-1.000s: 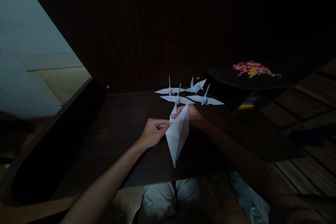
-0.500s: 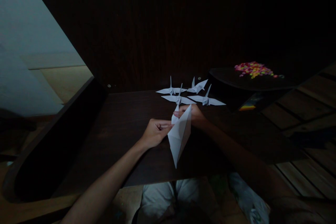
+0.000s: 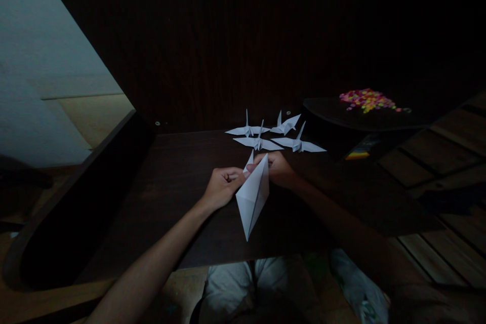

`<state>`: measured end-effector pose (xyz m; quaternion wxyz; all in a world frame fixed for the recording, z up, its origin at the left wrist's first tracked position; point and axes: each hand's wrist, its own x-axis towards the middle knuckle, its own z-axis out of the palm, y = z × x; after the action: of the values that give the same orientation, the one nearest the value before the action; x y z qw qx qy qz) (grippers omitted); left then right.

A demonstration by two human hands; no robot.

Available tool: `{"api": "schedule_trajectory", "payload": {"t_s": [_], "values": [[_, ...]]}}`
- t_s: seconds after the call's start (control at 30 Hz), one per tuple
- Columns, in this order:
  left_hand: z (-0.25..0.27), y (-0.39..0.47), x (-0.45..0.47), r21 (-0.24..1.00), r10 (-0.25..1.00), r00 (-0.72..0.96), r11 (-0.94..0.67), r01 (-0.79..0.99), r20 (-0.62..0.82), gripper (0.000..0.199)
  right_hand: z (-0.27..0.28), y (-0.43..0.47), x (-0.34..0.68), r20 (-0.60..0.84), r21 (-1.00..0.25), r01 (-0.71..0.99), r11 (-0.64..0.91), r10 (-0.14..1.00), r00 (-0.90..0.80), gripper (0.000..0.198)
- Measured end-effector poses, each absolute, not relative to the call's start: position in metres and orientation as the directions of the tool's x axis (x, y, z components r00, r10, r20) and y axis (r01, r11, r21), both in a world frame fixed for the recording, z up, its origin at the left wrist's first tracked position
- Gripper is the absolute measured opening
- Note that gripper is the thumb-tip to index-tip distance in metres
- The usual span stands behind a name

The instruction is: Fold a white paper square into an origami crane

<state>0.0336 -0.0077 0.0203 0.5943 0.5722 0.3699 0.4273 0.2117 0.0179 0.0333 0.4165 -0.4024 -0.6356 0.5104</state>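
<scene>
A folded white paper (image 3: 251, 197), shaped like a long diamond with a crease down its middle, is held between my two hands above the dark tabletop. My left hand (image 3: 223, 185) pinches its upper left side between thumb and fingers. On the other side, my right hand (image 3: 279, 168) grips the paper near its top, with some fingers hidden behind it. Just beyond my hands stand several finished paper cranes, among them one at the front left (image 3: 258, 143) and one at the right (image 3: 299, 145), wings spread and necks up.
The dark wooden tabletop (image 3: 167, 187) has a raised side panel (image 3: 87, 202) on the left and a tall back panel (image 3: 212, 45). On a low shelf (image 3: 326, 110) at the right lies a heap of small colourful pieces (image 3: 367, 101). My legs (image 3: 228, 288) are below the front edge.
The folded paper has shifted slightly left and turned, its lower point swinging left. Both hands have moved a little with it, still gripping. The cranes have stayed put.
</scene>
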Motion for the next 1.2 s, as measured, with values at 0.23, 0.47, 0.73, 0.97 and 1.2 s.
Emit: {"api": "schedule_trajectory", "payload": {"t_s": [0.23, 0.47, 0.73, 0.97, 1.2], "values": [[0.0196, -0.0070, 0.0330, 0.997, 0.938, 0.344, -0.017, -0.073, 0.041, 0.040, 0.0324, 0.0164, 0.2100, 0.071, -0.987, 0.116, 0.112, 0.949, -0.307, 0.026], [0.0129, -0.0025, 0.0329, 0.992, 0.940, 0.341, 0.019, -0.122, 0.024, 0.032, 0.0349, 0.0154, 0.2059, 0.128, -0.986, 0.058, 0.155, 0.939, -0.318, 0.032], [0.0145, -0.0039, 0.0316, 0.986, 0.913, 0.408, 0.043, -0.164, 0.028, 0.035, 0.0328, 0.0167, 0.2080, 0.142, -0.985, 0.051, 0.165, 0.943, -0.302, 0.036], [0.0192, -0.0056, 0.0352, 0.990, 0.909, 0.416, 0.042, -0.134, 0.018, 0.032, 0.0381, 0.0139, 0.2059, 0.110, -0.987, 0.085, 0.139, 0.953, -0.283, 0.035], [0.0138, -0.0041, 0.0345, 0.991, 0.919, 0.394, 0.042, -0.129, 0.012, 0.038, 0.0309, 0.0163, 0.2044, 0.129, -0.985, 0.076, 0.157, 0.950, -0.284, 0.036]]}}
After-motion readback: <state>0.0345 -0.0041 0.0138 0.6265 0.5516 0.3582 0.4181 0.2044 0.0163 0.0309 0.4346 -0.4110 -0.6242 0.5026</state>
